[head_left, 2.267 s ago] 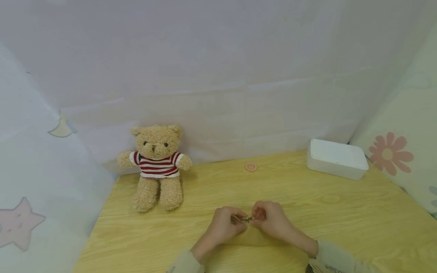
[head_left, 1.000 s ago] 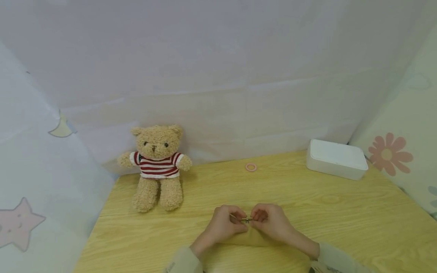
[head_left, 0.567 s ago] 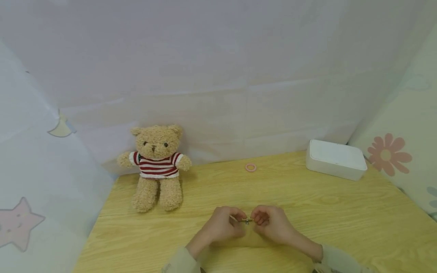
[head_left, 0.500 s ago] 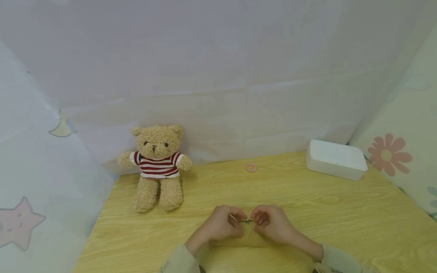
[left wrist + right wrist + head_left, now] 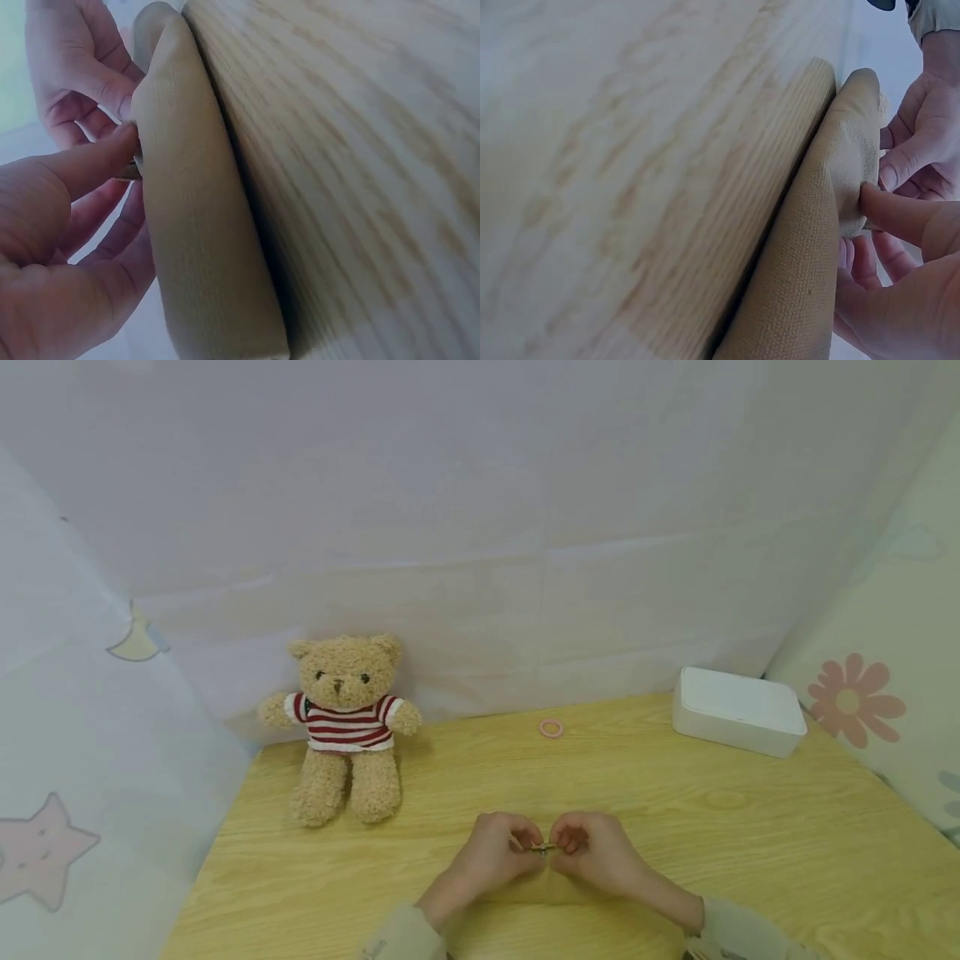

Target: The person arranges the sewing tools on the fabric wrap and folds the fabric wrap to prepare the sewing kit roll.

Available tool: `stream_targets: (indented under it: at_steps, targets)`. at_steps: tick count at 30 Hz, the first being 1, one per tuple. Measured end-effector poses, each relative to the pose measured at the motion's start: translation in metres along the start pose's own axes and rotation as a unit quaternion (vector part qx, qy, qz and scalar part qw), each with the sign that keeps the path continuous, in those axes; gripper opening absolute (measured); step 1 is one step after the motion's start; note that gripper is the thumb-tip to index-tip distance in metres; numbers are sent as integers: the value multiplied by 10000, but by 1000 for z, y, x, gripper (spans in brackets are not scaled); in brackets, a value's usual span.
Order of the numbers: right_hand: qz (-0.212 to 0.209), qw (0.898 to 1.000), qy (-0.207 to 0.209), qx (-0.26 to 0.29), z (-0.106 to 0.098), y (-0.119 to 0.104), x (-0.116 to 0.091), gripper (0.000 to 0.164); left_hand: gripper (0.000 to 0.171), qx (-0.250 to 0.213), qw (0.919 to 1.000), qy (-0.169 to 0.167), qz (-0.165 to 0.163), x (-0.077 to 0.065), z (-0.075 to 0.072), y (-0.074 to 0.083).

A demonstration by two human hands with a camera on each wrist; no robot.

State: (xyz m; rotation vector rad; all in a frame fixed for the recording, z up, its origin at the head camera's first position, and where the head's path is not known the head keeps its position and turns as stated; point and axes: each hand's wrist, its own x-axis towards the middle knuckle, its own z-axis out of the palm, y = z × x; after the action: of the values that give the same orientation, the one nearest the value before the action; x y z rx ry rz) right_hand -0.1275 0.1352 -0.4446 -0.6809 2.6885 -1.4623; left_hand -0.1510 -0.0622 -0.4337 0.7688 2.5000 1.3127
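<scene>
A tan cloth purse (image 5: 546, 887) with a brass-coloured metal frame and small clasp (image 5: 543, 852) rests on the table in front of me. My left hand (image 5: 495, 852) pinches its metal edge left of the clasp, thumb on the near side. On the other side, my right hand (image 5: 603, 853) pinches the same edge between thumb and fingers. From the left wrist, the woven body of the purse (image 5: 199, 202) looks puffed, and both thumbs press close together at its top. In the right wrist view, fingers partly hide the frame of the purse (image 5: 806, 232).
A teddy bear (image 5: 348, 727) in a striped shirt sits at the back left of the wooden table (image 5: 675, 802). A pink ring (image 5: 551, 728) lies near the back edge. At the back right stands a white box (image 5: 738, 710). Cloth walls surround the table.
Both hands stay at the purse's metal edge. The thumbs, blurred and farther from the clasp half a second ago, are now closer together beside it. The other things have not moved.
</scene>
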Motion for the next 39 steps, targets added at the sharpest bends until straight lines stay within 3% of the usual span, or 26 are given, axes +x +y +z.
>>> stream_targets:
  at_steps: [4, 10, 17, 21, 26, 33, 36, 39]
  targets:
    - [71, 10000, 0, -64, -1, 0, 2, 21, 3, 337, 9994, 102, -6, 2, 0, 5]
    - [111, 9997, 36, -220, 0, -1, 3, 21, 7, 741, 9963, 373, 221, 1, 5, 10]
    - [177, 9987, 64, -473, 2, -4, 5, 20, 9, 445, 9943, 971, 34, -8, 13, 9]
    - [295, 9982, 37, -515, 4, -5, 7, 18, 9, 669, 9916, 1095, 139, -10, 15, 9]
    - [330, 9983, 26, -482, 5, -5, 9, 18, 9, 1132, 9864, 1130, 389, -9, 14, 10]
    - [222, 9979, 203, -577, 8, -5, 8, 22, 10, 1319, 9859, 858, 577, -10, 14, 12]
    - [-32, 9975, 360, -613, 9, -2, 6, 20, 11, 1478, 9834, 840, 639, -11, 15, 11]
    - [-366, 9960, 440, -684, 10, 2, 4, 19, 9, 1276, 9867, 804, 607, -10, 14, 8]
